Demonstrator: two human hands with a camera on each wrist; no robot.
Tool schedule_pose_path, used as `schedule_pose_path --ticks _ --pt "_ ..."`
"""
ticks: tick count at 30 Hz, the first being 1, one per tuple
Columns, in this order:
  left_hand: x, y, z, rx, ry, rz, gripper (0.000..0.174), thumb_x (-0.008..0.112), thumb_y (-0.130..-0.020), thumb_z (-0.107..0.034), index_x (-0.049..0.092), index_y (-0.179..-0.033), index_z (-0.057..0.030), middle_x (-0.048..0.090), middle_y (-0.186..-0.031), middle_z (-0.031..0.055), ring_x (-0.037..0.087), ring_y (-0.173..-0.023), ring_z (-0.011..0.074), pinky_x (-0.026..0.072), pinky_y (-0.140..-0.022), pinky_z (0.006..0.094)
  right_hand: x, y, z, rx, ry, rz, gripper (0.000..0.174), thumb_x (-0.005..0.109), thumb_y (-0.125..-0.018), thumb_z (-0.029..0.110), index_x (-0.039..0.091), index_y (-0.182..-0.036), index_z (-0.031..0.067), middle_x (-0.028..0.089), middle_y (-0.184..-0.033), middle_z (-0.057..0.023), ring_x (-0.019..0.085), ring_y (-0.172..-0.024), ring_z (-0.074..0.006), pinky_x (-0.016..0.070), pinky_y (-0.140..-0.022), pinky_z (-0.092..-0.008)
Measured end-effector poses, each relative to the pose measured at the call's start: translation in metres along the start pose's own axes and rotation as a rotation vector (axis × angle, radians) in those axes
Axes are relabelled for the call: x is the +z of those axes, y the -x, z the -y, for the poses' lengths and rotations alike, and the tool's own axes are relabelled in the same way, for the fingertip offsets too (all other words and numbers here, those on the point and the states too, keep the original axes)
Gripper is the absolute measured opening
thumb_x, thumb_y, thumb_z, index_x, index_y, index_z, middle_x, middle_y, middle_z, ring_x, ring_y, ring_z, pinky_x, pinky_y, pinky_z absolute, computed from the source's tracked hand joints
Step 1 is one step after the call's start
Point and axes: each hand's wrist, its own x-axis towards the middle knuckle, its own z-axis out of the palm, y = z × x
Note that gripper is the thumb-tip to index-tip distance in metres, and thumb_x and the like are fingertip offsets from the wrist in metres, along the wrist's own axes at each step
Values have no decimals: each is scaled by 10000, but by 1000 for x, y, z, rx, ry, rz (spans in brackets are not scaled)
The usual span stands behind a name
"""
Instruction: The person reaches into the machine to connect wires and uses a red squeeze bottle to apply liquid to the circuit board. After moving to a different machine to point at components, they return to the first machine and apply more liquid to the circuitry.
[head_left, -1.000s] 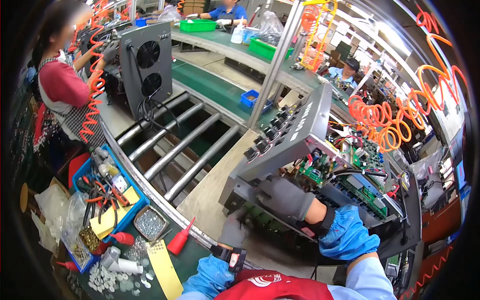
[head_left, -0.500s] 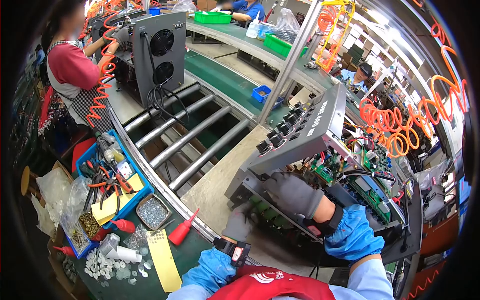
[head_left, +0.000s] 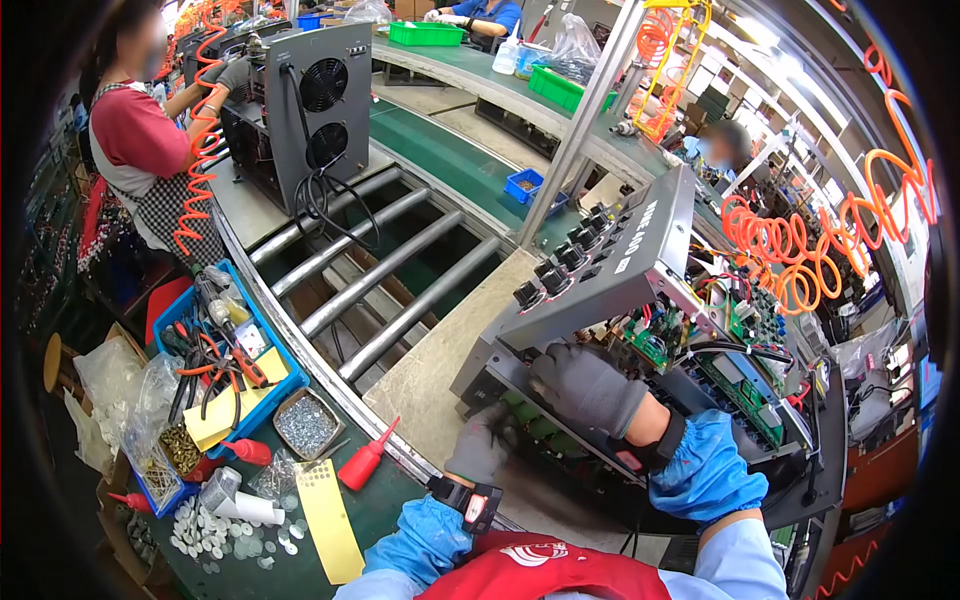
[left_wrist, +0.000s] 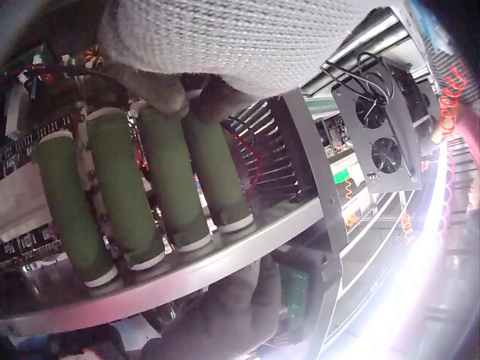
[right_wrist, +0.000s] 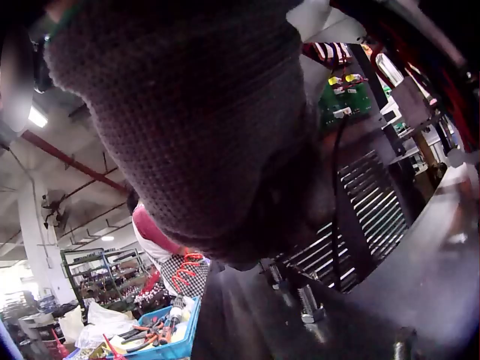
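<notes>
A grey-cased machine stands tilted before me, its side uncovered over green circuit boards and wiring. My right hand, in a grey glove, reaches into the gap behind the knobbed front panel, fingers bent down. Close to it in the right wrist view, bolts stick up from a dark metal plate. My left hand, also gloved, is at the machine's lower edge. In the left wrist view its fingertips are at the upper ends of green tubes. What either hand holds I cannot tell.
A blue tray of pliers and drivers lies at left, beside a dish of small screws and a red bottle. Metal rollers lead to a second machine, where a person works. Orange coiled hoses hang at right.
The head view has shifted, so the scene sits slightly further right than a second ago. Both hands stay at the same spots on the machine. A person at the back has moved their head.
</notes>
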Motion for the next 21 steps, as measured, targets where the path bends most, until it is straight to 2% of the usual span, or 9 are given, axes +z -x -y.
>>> schedule_pose_path --ticks 7,10,16,21 --pt "1 1 0 2 9 14 119 578 -987 -105 611 -1083 -42 585 -906 64 563 -784 143 500 -599 228 7 5 -3 21 -160 -18 311 605 -815 95 638 -1122 61 623 -997 -187 642 -906 -369 534 -797 -463" --pt "1 0 0 -6 12 10 124 576 -989 -107 609 -1091 -45 583 -907 62 563 -785 143 500 -595 228 7 6 -4 -13 -117 -64 271 611 -853 128 639 -1117 71 621 -988 -179 646 -904 -364 535 -799 -459" --pt "4 2 0 -15 17 -2 97 590 -981 -111 612 -1062 -62 580 -882 50 561 -753 134 498 -568 229 5 5 -3 28 -86 -36 227 608 -931 222 639 -1104 77 616 -959 -172 647 -867 -367 534 -788 -455" --pt "8 4 -1 -14 11 -19 92 598 -977 -116 612 -1049 -60 579 -864 47 560 -731 130 491 -557 221 13 7 -6 34 -141 -54 227 606 -920 196 639 -1111 77 623 -984 -179 647 -873 -374 533 -798 -457"
